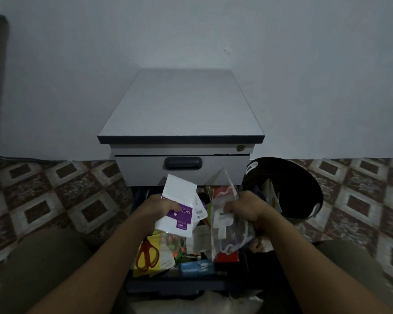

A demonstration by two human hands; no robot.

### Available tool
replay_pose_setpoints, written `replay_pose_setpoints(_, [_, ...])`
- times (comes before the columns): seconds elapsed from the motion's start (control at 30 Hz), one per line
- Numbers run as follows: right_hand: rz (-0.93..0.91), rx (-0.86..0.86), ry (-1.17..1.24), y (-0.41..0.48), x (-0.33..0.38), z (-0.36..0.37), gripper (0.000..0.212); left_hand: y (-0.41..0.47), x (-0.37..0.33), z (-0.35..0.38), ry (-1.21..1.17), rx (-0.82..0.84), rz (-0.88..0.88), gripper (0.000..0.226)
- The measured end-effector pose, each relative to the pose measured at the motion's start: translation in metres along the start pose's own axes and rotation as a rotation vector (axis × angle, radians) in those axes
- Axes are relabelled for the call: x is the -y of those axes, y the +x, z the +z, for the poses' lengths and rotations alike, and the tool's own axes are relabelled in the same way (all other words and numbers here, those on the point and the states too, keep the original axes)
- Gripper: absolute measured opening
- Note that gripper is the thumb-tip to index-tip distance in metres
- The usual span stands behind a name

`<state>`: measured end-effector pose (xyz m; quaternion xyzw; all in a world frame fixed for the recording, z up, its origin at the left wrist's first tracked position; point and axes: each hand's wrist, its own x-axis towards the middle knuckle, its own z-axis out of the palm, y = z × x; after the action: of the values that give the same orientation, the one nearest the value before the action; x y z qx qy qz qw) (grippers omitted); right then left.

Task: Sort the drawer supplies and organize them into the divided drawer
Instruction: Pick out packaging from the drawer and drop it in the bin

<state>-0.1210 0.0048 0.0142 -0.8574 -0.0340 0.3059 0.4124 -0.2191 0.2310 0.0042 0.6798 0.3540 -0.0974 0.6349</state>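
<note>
grips a flat white-and-purple paper packet point(179, 200) in the left hand point(160, 206), with the thumb curled over its face, above the open, cluttered dark-fronted drawer point(179, 286). pinches a clear crinkly plastic zip bag point(225, 232) of white cord in the right hand point(245, 207), just beside the packet, over the same drawer. probably handles light in both cases: thin and slick for the packet, best taken by an edge; floppy and bottom-heavy for the bag, best taken near the seal. leaves orange-handled scissors point(146, 252) and a small blue box point(196, 267) lying in the clutter.
</note>
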Motion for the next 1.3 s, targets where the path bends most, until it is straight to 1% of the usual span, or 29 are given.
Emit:
replay_pose_setpoints(0.17, [0.051, 0.054, -0.204, -0.009, -0.001, -0.053, 0.027, -0.013, -0.016, 0.037, 0.041, 0.1, -0.033, 0.017])
replay_pose_setpoints(0.27, [0.108, -0.027, -0.201, -0.013, -0.01, -0.094, 0.031, -0.018, -0.029, 0.075, 0.047, 0.163, -0.002, 0.016])
replay_pose_setpoints(0.33, [0.135, -0.116, -0.165, -0.016, -0.019, -0.117, 0.03, -0.019, -0.042, 0.105, 0.051, 0.198, 0.021, 0.013])
replay_pose_setpoints(0.47, [0.231, -0.284, 0.084, -0.011, -0.043, -0.155, 0.031, 0.0, -0.063, 0.162, 0.062, 0.233, 0.032, 0.033])
replay_pose_setpoints(0.53, [0.262, -0.329, 0.12, -0.004, -0.054, -0.168, 0.036, 0.008, -0.074, 0.188, 0.088, 0.238, 0.05, 0.029])
replay_pose_setpoints(0.67, [0.304, -0.372, 0.183, 0.01, -0.069, -0.182, 0.024, 0.029, -0.091, 0.234, 0.119, 0.213, 0.064, 0.021])
replay_pose_setpoints(0.77, [0.287, -0.424, 0.173, 0.02, -0.075, -0.192, 0.024, 0.046, -0.104, 0.26, 0.143, 0.147, 0.097, 0.021])
replay_pose_setpoints(0.87, [0.267, -0.491, 0.215, 0.035, -0.082, -0.202, 0.027, 0.063, -0.115, 0.283, 0.149, 0.117, 0.12, 0.03])
replay_pose_setpoints(0.93, [0.246, -0.531, 0.26, 0.045, -0.086, -0.206, 0.028, 0.072, -0.122, 0.293, 0.12, 0.138, 0.096, 0.04])
replay_pose_setpoints(0.97, [0.227, -0.541, 0.279, 0.051, -0.088, -0.207, 0.029, 0.072, -0.126, 0.295, 0.106, 0.167, 0.091, 0.051])
replay_pose_setpoints(1.03, [0.202, -0.543, 0.276, 0.06, -0.09, -0.205, 0.034, 0.075, -0.129, 0.297, 0.133, 0.205, 0.098, 0.082])
replay_pose_setpoints(1.07, [0.196, -0.539, 0.259, 0.062, -0.091, -0.202, 0.036, 0.078, -0.127, 0.296, 0.157, 0.209, 0.109, 0.091])
replay_pose_setpoints(1.1, [0.188, -0.525, 0.24, 0.065, -0.094, -0.199, 0.038, 0.08, -0.126, 0.294, 0.174, 0.207, 0.104, 0.09])
replay_pose_setpoints(1.2, [0.241, -0.444, 0.22, 0.066, -0.097, -0.192, 0.036, 0.09, -0.12, 0.285, 0.17, 0.205, 0.063, 0.084])
replay_pose_setpoints(1.23, [0.257, -0.419, 0.217, 0.068, -0.099, -0.191, 0.037, 0.089, -0.119, 0.282, 0.195, 0.199, 0.048, 0.084])
replay_pose_setpoints(1.3, [0.272, -0.377, 0.192, 0.07, -0.098, -0.19, 0.035, 0.09, -0.116, 0.276, 0.274, 0.197, 0.073, 0.081])
